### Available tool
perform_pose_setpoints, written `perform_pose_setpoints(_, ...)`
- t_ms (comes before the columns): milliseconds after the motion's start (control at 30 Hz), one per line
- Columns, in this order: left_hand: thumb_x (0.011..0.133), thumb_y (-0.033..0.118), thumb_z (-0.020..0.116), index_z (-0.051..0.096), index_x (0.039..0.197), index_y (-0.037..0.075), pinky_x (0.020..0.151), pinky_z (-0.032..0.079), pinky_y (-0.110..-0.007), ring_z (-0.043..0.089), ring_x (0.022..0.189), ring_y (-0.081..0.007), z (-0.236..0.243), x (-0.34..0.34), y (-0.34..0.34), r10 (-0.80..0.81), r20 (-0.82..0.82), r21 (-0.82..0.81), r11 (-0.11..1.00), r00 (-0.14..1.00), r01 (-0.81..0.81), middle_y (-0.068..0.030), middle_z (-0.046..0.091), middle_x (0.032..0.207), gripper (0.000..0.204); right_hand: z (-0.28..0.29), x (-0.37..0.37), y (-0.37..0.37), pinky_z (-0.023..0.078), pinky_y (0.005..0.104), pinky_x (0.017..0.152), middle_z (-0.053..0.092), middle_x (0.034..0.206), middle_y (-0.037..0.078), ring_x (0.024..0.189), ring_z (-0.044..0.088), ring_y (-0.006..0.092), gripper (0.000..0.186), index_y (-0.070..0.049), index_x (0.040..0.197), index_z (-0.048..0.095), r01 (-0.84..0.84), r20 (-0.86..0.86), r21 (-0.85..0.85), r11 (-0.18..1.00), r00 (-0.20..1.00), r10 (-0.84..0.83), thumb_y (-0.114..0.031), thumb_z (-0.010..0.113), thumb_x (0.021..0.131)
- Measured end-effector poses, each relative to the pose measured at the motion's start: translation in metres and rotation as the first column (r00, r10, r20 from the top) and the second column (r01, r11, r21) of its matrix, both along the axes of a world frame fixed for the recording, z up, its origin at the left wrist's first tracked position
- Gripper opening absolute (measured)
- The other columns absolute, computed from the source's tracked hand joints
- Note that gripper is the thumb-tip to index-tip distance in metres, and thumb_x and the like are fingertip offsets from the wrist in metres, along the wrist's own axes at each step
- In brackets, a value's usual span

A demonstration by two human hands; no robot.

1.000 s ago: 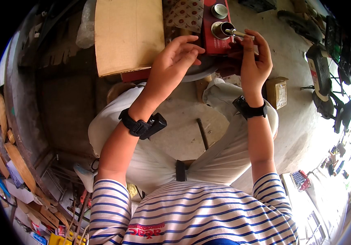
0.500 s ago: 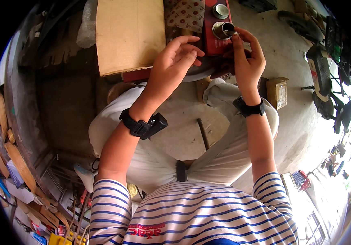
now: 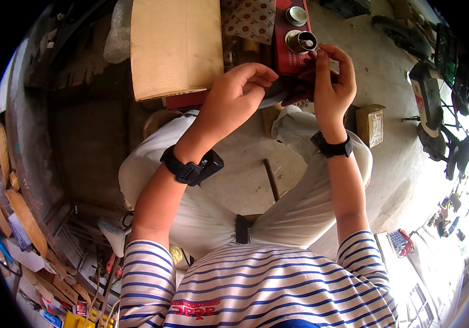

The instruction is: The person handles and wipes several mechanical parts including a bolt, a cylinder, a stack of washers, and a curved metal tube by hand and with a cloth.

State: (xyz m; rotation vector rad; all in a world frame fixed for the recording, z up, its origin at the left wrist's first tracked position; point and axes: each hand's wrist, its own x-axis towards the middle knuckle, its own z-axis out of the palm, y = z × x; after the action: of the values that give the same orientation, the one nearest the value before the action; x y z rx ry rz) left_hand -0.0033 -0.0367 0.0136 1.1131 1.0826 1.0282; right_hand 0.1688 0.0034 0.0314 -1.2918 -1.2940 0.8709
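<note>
My right hand (image 3: 332, 82) is pinched on the end of a slim metal tool (image 3: 310, 46), which reaches into a metal cup (image 3: 300, 41) standing on a red box (image 3: 288, 66). A round metal lid (image 3: 296, 16) lies behind the cup on that box. A dark red cloth, partly shadowed, hangs below my right fingers. My left hand (image 3: 234, 101) hovers left of the box, near a cardboard sheet (image 3: 174, 46), fingers apart and bent, with nothing seen in them.
Patterned paper (image 3: 248, 22) and a clear plastic wrap (image 3: 115, 38) flank the cardboard. A small carton (image 3: 369, 124) sits on the floor (image 3: 354, 186) at right, near scooters (image 3: 430, 104). Wood offcuts (image 3: 24, 221) and assorted items crowd the far left.
The tool in my right hand has tipped from lying across the cup's top to pointing into it, as that hand moved left. My left hand has dropped slightly, fingers more bent.
</note>
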Motion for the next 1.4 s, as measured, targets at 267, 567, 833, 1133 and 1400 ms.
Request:
perform_pose_setpoints(267, 0.081, 0.001, 0.055, 0.060, 0.101, -0.002, 0.087, 0.046, -0.038, 0.056, 0.097, -0.0319, -0.014, 0.004, -0.001, 0.179, -0.647, 0.494, 0.838, 0.741, 0.229, -0.0149, 0.061, 0.100, 0.021, -0.001, 0.000, -0.012, 0.049, 0.0191, 0.051, 0.062, 0.087, 0.006, 0.061, 0.064, 0.0096, 0.011, 0.002, 0.099, 0.059, -0.079, -0.012, 0.078, 0.994, 0.997, 0.080, 0.001, 0.056, 0.089)
perform_pose_setpoints(567, 0.085, 0.028, 0.060, 0.058, 0.108, -0.003, 0.103, 0.035, -0.048, 0.043, 0.119, -0.0396, -0.025, 0.013, -0.007, 0.339, -0.857, 0.477, 0.806, 0.389, 0.350, -0.0220, 0.054, 0.118, 0.039, -0.009, -0.001, -0.015, 0.042, 0.0200, 0.049, 0.062, 0.079, 0.004, 0.055, 0.054, 0.0073, 0.013, -0.003, 0.091, 0.064, -0.241, 0.233, 0.188, 0.952, 0.953, 0.195, 0.003, 0.062, 0.079)
perform_pose_setpoints(833, 0.084, 0.034, 0.060, 0.053, 0.120, -0.003, 0.111, 0.018, -0.055, 0.022, 0.134, -0.0495, -0.008, 0.016, -0.006, 0.397, -0.885, 0.457, 0.842, 0.245, 0.286, -0.0314, 0.043, 0.130, 0.052, -0.002, -0.005, -0.017, 0.043, 0.0206, 0.049, 0.062, 0.078, 0.004, 0.055, 0.056, 0.0084, 0.013, -0.003, 0.091, 0.064, -0.281, 0.279, 0.188, 0.941, 0.934, 0.223, 0.002, 0.062, 0.079)
perform_pose_setpoints(1133, 0.084, 0.035, 0.060, 0.057, 0.110, -0.006, 0.112, 0.013, -0.054, 0.026, 0.132, -0.0487, -0.012, 0.016, -0.006, 0.329, -0.927, 0.368, 0.890, 0.181, 0.267, -0.0334, 0.045, 0.127, 0.049, -0.001, -0.006, -0.018, 0.046, 0.0212, 0.049, 0.062, 0.077, 0.004, 0.057, 0.059, 0.0080, 0.012, -0.003, 0.091, 0.064, -0.291, 0.231, 0.127, 0.948, 0.939, 0.257, 0.002, 0.062, 0.080)
perform_pose_setpoints(1400, 0.084, 0.032, 0.060, 0.059, 0.107, -0.003, 0.103, 0.032, -0.045, 0.046, 0.115, -0.0426, -0.021, 0.012, -0.006, 0.299, -0.871, 0.436, 0.835, 0.389, 0.334, -0.0259, 0.048, 0.127, 0.041, -0.001, -0.008, -0.018, 0.046, 0.0219, 0.052, 0.061, 0.076, 0.004, 0.059, 0.058, 0.0097, 0.013, -0.004, 0.091, 0.065, -0.288, 0.285, 0.173, 0.942, 0.930, 0.232, 0.001, 0.063, 0.079)
